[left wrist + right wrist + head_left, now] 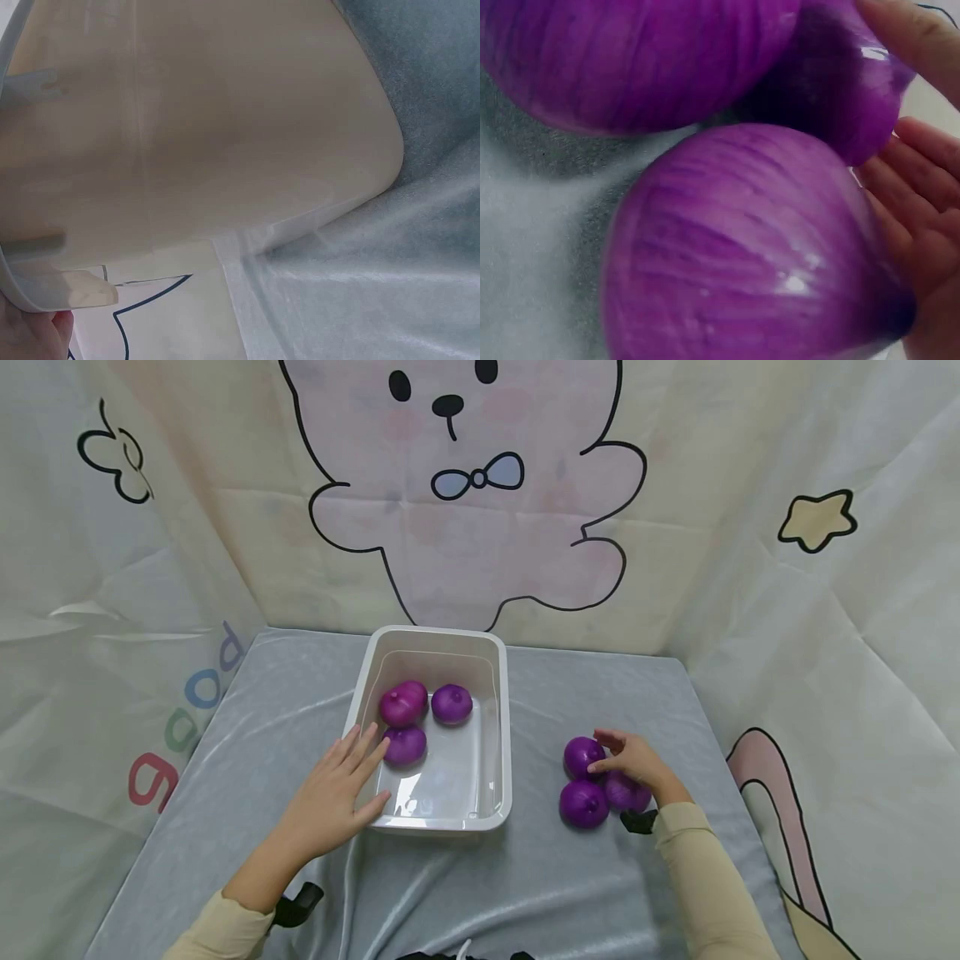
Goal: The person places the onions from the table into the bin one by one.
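Observation:
Glossy purple red onions, model-like in their shine, lie in two groups. In the head view my left hand spreads its straight fingers over the left front rim of a white plastic bin. Inside the bin are several onions, among them a pinkish one, a darker one and a near one. To the bin's right my right hand reaches over three onions on the cloth. Its thumb and fingers stand apart around the right side of the far onion. A striped onion fills the right wrist view below the palm.
Grey velvety cloth covers the table and wrinkles at the front. Printed fabric walls enclose the back and both sides. The bin's outer wall takes up most of the left wrist view.

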